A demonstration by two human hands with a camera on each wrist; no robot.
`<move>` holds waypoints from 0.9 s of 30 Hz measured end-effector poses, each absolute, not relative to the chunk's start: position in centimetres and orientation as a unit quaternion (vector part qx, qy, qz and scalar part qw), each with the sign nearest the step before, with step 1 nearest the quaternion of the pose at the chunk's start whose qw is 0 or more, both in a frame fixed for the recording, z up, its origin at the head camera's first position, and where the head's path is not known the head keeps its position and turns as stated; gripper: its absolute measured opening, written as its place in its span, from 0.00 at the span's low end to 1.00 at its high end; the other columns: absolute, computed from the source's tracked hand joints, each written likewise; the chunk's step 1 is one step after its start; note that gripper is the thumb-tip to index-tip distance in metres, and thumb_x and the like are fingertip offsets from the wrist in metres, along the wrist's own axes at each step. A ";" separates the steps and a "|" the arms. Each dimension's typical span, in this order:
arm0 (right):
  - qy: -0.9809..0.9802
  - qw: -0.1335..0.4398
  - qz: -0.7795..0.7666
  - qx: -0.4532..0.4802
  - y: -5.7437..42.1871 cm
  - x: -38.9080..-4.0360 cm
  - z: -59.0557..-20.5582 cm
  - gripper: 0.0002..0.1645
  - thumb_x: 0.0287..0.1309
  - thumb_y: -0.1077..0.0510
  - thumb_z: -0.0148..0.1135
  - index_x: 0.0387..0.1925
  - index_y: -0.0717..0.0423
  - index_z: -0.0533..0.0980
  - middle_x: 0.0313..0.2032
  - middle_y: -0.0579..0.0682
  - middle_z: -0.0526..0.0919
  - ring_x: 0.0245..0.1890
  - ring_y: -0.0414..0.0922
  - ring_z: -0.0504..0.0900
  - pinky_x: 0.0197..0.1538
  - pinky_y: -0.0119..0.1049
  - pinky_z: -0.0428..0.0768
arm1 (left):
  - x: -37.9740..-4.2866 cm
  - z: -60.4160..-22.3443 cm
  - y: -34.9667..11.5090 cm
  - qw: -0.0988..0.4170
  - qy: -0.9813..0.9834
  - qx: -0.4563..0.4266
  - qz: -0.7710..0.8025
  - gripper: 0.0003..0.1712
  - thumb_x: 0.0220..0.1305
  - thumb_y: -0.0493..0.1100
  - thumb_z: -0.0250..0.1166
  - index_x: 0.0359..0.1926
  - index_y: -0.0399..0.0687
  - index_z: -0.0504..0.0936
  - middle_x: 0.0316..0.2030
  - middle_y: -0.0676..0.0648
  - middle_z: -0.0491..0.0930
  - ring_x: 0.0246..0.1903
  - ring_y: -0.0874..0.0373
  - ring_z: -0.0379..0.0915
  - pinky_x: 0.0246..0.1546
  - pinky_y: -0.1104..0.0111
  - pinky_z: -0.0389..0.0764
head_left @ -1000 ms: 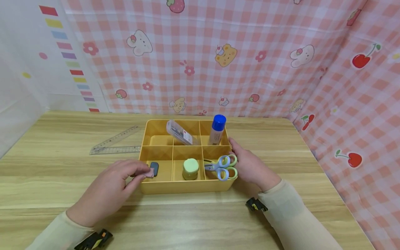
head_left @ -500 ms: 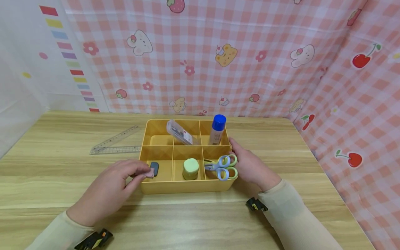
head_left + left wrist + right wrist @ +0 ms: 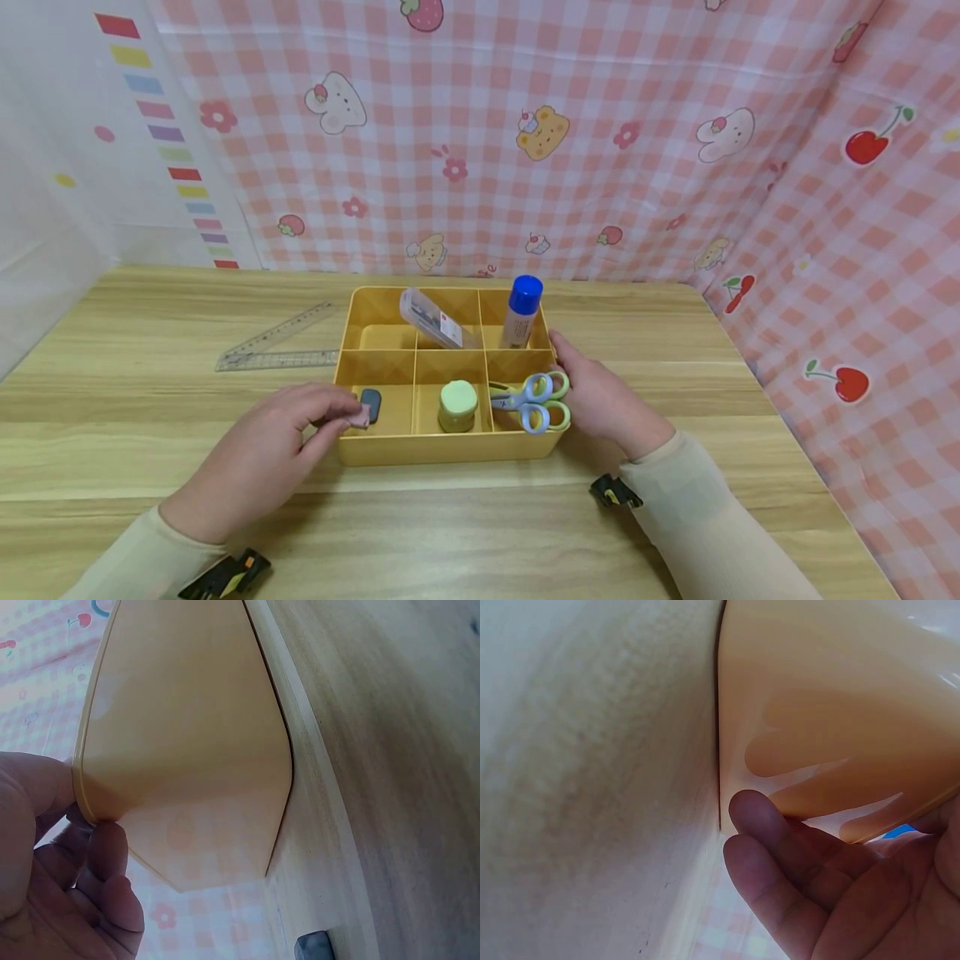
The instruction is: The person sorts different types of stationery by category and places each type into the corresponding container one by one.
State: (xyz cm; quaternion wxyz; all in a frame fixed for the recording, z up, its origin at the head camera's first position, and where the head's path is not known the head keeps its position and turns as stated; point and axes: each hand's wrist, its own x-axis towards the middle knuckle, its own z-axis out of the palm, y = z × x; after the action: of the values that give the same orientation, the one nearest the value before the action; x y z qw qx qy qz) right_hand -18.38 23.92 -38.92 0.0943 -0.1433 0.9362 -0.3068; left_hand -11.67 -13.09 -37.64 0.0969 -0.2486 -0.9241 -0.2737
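A yellow box (image 3: 442, 447) with several compartments stands on the table. Over its front left compartment my left hand (image 3: 262, 454) pinches a small pale pink piece (image 3: 358, 416) between thumb and fingertips; its kind is unclear. Close by in that compartment is a dark grey-blue rounded block (image 3: 371, 406). The left wrist view has the thumb and fingers at the box's rim (image 3: 81, 776), the pink piece hidden. My right hand (image 3: 600, 400) rests against the right wall, its fingers (image 3: 761, 866) lying along the outside in the right wrist view, near blue and green scissors (image 3: 534, 400).
A green-lidded jar (image 3: 457, 406), a clear case (image 3: 435, 321) and a blue-capped glue stick (image 3: 522, 312) stand or lean in other compartments. Left of the box lies a clear folding ruler (image 3: 273, 358). A dark object (image 3: 315, 946) shows low in the left wrist view. Checked cloth (image 3: 450, 125) hangs behind.
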 end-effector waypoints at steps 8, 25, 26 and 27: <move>0.938 0.090 -0.302 -0.144 23.9 -18.4 -38.9 0.35 0.71 0.48 0.41 0.73 0.49 0.43 0.59 0.56 0.71 0.56 0.50 0.69 0.59 0.55 0.65 | -11.6 -37.5 -13.1 0.097 -0.923 -0.253 -0.273 0.08 0.63 0.44 0.62 0.43 0.61 0.80 0.43 0.62 0.77 0.45 0.68 0.68 0.46 0.58 0.76; 0.939 0.086 -0.299 -0.149 23.9 -18.4 -38.9 0.35 0.71 0.49 0.41 0.73 0.52 0.43 0.59 0.56 0.71 0.56 0.51 0.69 0.59 0.55 0.65 | -11.7 -37.5 -13.1 0.091 -0.921 -0.256 -0.280 0.10 0.63 0.41 0.62 0.43 0.61 0.80 0.44 0.61 0.77 0.46 0.66 0.69 0.47 0.57 0.75; 0.939 0.086 -0.300 -0.146 23.8 -18.4 -38.9 0.36 0.71 0.49 0.41 0.73 0.51 0.43 0.59 0.56 0.72 0.56 0.50 0.69 0.59 0.54 0.65 | -11.7 -37.5 -13.1 0.090 -0.921 -0.256 -0.280 0.10 0.63 0.41 0.62 0.43 0.61 0.80 0.44 0.61 0.77 0.46 0.66 0.68 0.47 0.57 0.75; 0.939 0.087 -0.300 -0.146 23.8 -18.4 -38.9 0.36 0.71 0.49 0.41 0.73 0.51 0.43 0.59 0.56 0.72 0.56 0.50 0.69 0.59 0.54 0.65 | -11.7 -37.5 -13.1 0.090 -0.920 -0.258 -0.280 0.10 0.63 0.41 0.62 0.43 0.61 0.80 0.44 0.61 0.77 0.46 0.66 0.69 0.47 0.56 0.75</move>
State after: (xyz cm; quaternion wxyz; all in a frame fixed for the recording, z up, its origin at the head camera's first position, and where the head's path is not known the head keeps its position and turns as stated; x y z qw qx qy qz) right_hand -18.37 23.84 -38.91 0.0867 -0.1456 0.9386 -0.3004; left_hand -11.70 -13.07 -37.46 0.0900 -0.2577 -0.9203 -0.2801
